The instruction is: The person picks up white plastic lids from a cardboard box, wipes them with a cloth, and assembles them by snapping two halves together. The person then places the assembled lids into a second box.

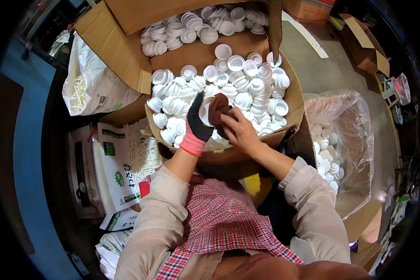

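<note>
Just inside the near edge of a large brown cardboard box (pixel 294 103), the left hand (pixel 198 125), in a black-and-pink glove, grips a white round plastic piece (pixel 204 112), while the bare right hand (pixel 239 130) clasps a bunched dark-brown cloth (pixel 218 110) against it. The piece sits between both hands, the glove at its left side, the cloth over its right. Right of the box's near right corner, a clear plastic liner (pixel 355 179) holds white round caps (pixel 329 156). Loose white ribbed lids (pixel 236 62) spread toward the box's far edge, with another white pile (pixel 189 35) beyond. One piece appears mid-handling; many seemingly remain, though which are finished cannot be told.
</note>
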Tool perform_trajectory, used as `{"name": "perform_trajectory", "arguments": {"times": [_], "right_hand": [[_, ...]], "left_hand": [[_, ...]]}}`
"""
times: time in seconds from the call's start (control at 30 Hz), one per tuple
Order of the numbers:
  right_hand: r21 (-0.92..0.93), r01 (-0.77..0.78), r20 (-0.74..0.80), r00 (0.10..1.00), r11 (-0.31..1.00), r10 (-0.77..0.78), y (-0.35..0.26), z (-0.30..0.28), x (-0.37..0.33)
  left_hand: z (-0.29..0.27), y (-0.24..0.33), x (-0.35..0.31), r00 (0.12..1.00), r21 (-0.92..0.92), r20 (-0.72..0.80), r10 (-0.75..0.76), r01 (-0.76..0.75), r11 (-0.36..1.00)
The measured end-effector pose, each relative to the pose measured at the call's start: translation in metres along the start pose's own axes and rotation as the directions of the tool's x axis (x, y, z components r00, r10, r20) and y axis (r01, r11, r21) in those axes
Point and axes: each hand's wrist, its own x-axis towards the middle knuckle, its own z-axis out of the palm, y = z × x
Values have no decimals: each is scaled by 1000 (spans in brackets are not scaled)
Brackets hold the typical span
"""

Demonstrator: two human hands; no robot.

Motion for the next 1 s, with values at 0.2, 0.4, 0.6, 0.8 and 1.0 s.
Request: {"name": "perform_trajectory", "arguments": {"times": [0.2, 0.4, 0.6, 0.8, 1.0], "right_hand": [[17, 169, 36, 985, 985, -169, -17, 13, 0], [-88, 267, -12, 963, 960, -269, -23, -2, 15], [-6, 20, -94, 995, 1000, -21, -16, -11, 25], [92, -229, -157, 958, 969, 241, -14, 4, 28], [387, -528, 313, 846, 756, 431, 4, 2, 24]], "left_hand": [[-18, 7, -7, 952, -407, 222, -208, 285, 868], [5, -16, -13, 938, -115, 338, -72, 118, 986], [40, -25, -27, 785, 907, 164, 597, -358, 222], [65, -21, -29, 739, 812, 164, 654, -477, 336], [66, 5, -29, 476, 614, 771, 423, -380, -692]]}}
